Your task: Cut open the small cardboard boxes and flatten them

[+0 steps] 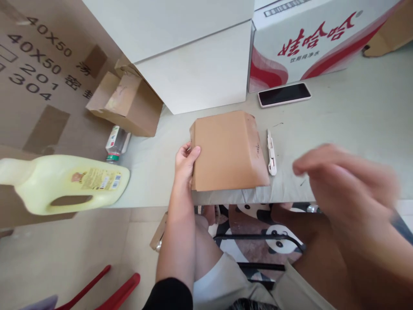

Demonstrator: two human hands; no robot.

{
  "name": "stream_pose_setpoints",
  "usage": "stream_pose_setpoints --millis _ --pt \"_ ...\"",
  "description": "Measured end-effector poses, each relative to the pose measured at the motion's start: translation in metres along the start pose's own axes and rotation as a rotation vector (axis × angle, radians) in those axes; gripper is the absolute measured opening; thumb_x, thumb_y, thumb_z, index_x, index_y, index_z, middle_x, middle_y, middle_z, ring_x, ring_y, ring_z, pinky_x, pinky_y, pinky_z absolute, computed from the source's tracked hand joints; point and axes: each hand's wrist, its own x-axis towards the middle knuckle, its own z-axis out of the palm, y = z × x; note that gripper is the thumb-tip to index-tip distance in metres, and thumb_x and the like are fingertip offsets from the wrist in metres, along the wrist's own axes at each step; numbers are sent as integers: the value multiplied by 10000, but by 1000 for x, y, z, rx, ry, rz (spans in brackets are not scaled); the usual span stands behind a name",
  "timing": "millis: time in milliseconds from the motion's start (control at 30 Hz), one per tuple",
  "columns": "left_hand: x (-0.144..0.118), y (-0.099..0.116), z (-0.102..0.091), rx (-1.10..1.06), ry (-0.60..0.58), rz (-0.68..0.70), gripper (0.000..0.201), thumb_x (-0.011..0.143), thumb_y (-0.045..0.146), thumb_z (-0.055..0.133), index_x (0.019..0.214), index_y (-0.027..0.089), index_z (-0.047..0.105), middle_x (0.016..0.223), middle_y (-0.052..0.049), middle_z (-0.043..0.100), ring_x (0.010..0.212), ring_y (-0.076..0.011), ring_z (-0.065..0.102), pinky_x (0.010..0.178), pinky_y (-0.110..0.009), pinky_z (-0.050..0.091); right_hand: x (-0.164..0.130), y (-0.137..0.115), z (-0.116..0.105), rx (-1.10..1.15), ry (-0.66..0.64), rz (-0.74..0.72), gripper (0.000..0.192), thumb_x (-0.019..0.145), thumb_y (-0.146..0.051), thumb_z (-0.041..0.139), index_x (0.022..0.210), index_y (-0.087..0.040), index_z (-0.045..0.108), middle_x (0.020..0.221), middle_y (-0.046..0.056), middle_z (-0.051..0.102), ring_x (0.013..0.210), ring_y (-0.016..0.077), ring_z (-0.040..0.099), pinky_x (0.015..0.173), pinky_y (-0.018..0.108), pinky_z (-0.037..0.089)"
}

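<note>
My left hand (187,161) holds a brown cardboard box (224,150) by its left edge, thumb on top and fingers partly hidden behind it. The box lies at the front of the table, its broad plain face up and dark handwriting on its slanted right side. Just right of it, a white utility knife (271,153) rests on the table, apart from both hands. My right hand (345,181) is raised at the right, away from the box and the knife. Its fingers look bent but are smeared by motion, so their closure is unclear.
A phone (284,94) lies before a red and white carton (300,47). White boxes (196,64) stand at the back. Left are a small open carton (138,103), a clear bottle (115,142) and a yellow jug (71,183). The table's front edge (155,206) runs above my legs.
</note>
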Motion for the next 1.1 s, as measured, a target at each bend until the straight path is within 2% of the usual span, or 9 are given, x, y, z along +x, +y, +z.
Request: stream_pose_setpoints --millis 133,233,300,467,600,667,800,967,1100 --pt "4 1 -8 -14 82 29 711 423 537 998 909 186 617 843 -34 760 800 -215 760 778 -321 611 64 42 40 -244 -296 241 325 820 -280 569 1101 -191 706 1011 111 760 879 280 725 824 467 589" --pt "6 -1 -12 -12 79 40 694 436 531 998 904 189 617 858 -36 757 797 -194 745 762 -298 593 65 55 51 -358 -569 91 275 771 -279 562 963 -174 727 1201 181 714 1141 382 669 1004 577 528" --pt "7 -2 -13 0 71 47 654 492 559 972 906 190 626 851 -40 757 756 -182 728 726 -294 578 59 52 52 -329 -598 -22 247 772 -314 575 915 -178 723 1341 196 650 1321 436 558 1099 625 452" --pt "5 2 -16 33 51 110 522 640 595 849 897 165 703 914 -87 772 933 -254 747 815 -334 582 52 42 49 -80 -459 10 493 855 -474 621 1265 -199 628 1263 156 686 1198 374 650 1038 586 519" --pt "-7 11 -19 -91 -123 147 583 672 586 757 1105 199 701 1253 -118 737 1338 -341 610 1048 -428 542 51 49 51 0 -358 73 524 820 -541 692 1215 -200 638 1239 157 714 1197 374 662 1028 549 529" --pt "-14 12 -20 -105 -175 126 569 640 583 780 1069 218 699 1212 -104 750 1390 -358 570 1087 -452 530 51 52 53 9 -336 119 508 791 -580 712 1124 -200 657 1160 158 739 1118 371 694 965 539 557" --pt "-18 6 -17 -95 -170 -63 515 609 622 814 882 206 682 900 -99 766 1192 -377 698 933 -464 616 54 48 54 -109 -219 246 462 714 -591 768 949 -213 642 897 114 742 851 330 729 756 482 586" --pt "-11 -2 -10 -74 -182 -91 526 654 616 840 953 214 676 901 -89 759 1009 -304 753 774 -376 632 57 42 51 -114 -45 321 302 748 -506 759 850 -244 649 820 66 729 769 264 707 648 380 544" --pt "-11 -1 -11 -1 -157 -17 551 676 646 836 1022 240 696 608 6 665 460 -149 613 403 -250 438 58 42 51 17 28 390 286 839 -526 672 749 -256 641 742 45 719 719 238 682 597 348 508"
